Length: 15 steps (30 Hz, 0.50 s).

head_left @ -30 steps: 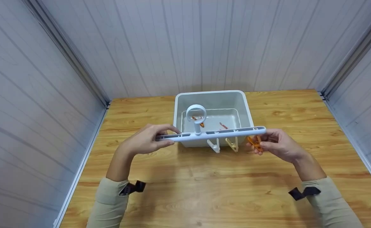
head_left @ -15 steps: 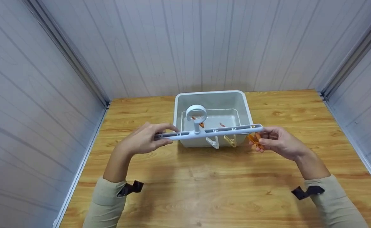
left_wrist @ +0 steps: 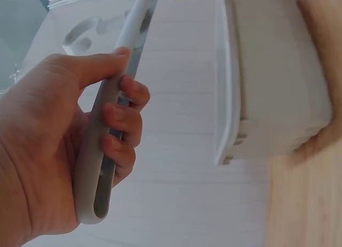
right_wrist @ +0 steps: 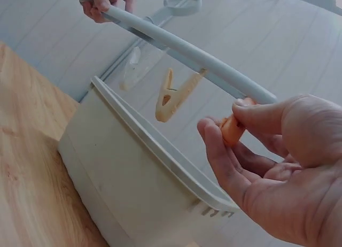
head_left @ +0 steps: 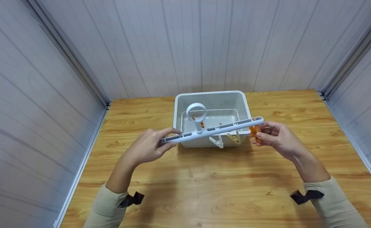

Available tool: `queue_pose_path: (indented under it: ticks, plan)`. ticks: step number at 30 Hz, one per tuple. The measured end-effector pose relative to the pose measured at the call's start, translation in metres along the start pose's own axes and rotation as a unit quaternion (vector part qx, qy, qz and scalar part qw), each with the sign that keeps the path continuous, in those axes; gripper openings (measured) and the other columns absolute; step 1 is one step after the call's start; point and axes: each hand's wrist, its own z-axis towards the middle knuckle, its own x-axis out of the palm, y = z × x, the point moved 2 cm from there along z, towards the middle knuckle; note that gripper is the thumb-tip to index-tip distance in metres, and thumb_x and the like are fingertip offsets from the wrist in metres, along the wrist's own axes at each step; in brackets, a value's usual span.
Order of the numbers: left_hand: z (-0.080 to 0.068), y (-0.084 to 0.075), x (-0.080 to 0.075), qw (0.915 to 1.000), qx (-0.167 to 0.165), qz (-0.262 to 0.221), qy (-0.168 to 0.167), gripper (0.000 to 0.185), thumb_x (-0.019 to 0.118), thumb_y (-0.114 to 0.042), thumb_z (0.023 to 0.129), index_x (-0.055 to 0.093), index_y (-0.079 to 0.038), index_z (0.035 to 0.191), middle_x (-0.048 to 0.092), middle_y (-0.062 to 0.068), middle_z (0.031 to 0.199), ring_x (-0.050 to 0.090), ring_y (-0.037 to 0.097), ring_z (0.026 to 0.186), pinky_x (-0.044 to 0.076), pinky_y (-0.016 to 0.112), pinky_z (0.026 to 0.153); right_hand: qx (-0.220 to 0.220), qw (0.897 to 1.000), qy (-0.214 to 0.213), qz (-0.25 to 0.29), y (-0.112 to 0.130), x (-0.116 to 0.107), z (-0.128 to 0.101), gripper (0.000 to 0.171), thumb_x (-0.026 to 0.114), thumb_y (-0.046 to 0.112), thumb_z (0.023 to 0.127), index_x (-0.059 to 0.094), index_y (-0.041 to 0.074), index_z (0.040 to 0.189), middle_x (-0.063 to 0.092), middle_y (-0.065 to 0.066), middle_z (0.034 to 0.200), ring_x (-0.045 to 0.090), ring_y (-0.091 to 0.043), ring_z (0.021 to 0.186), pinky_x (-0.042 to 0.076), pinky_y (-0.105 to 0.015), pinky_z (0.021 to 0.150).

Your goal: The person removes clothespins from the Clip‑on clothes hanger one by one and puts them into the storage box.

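Sleeves: two, beige (head_left: 107,207), with a black mount (head_left: 134,199) at each wrist.
Left hand (head_left: 149,146): fingers curled round the hanger's left end, thumb opposed; probably held there to steady the bar and leave the rest accessible.
Right hand (head_left: 278,139): fingers narrow, thumb and fingertips pinching the orange clip.
Orange clip (head_left: 254,134): under the hanger's right end; whether fastened, cannot tell.
Hanger (head_left: 221,129): pale blue-grey slotted bar with a round hook, raised in front of and partly over the bin, right end higher; the lift seemingly gives the clips room.
White clip (head_left: 217,142): hanging below the bar, right of the hook.
Cream clip (right_wrist: 176,100): hanging between the white and orange clips.
Bin (head_left: 209,93): grey-white, upright on the wood-grain counter (head_left: 198,193), within reach; small orange pieces (head_left: 202,124) inside.
Wall (head_left: 179,47): pale panels behind.
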Motion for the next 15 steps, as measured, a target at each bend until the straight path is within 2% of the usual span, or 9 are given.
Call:
queue_pose_path:
  ticks: [3,6,10,15]
  plan:
    - [-0.002,0.001,0.010,0.9997,-0.008,-0.021,-0.008,0.029,0.073,-0.027,0.111,0.074,-0.020,0.139,0.047,-0.008,0.069,0.034,0.000,0.058,0.029,0.020,0.056,-0.013,0.999,-0.048,-0.018,0.004,0.005,0.000,0.020,0.066,-0.004,0.110,0.076,0.008,0.123,0.087,-0.005,0.111,0.085,-0.017,0.096,0.070,-0.029,0.086]
    - [-0.004,0.003,0.020,0.9984,-0.020,-0.051,-0.010,0.030,0.073,-0.026,0.111,0.074,-0.020,0.140,0.046,-0.009,0.070,0.034,0.000,0.059,0.031,0.020,0.058,-0.035,0.994,-0.091,-0.044,0.007,0.009,0.001,0.015,0.068,-0.003,0.109,0.075,-0.002,0.123,0.086,-0.003,0.109,0.085,-0.015,0.094,0.070,-0.028,0.085]
    - [-0.005,0.005,0.033,0.9959,-0.031,-0.084,-0.013,0.030,0.073,-0.024,0.111,0.073,-0.019,0.140,0.051,-0.007,0.072,0.038,0.000,0.061,0.034,0.020,0.059,-0.066,0.988,-0.132,-0.051,0.009,0.015,0.002,0.022,0.070,-0.006,0.107,0.072,-0.013,0.128,0.085,-0.005,0.110,0.084,-0.014,0.093,0.070,-0.029,0.085]
    - [-0.006,0.008,0.042,0.9929,-0.044,-0.109,-0.021,0.031,0.074,-0.022,0.110,0.074,-0.020,0.141,0.057,-0.004,0.073,0.043,0.002,0.062,0.037,0.021,0.061,-0.082,0.982,-0.165,-0.033,0.008,0.018,0.002,0.029,0.069,-0.012,0.104,0.073,-0.009,0.133,0.083,-0.009,0.110,0.084,-0.015,0.092,0.070,-0.030,0.084]
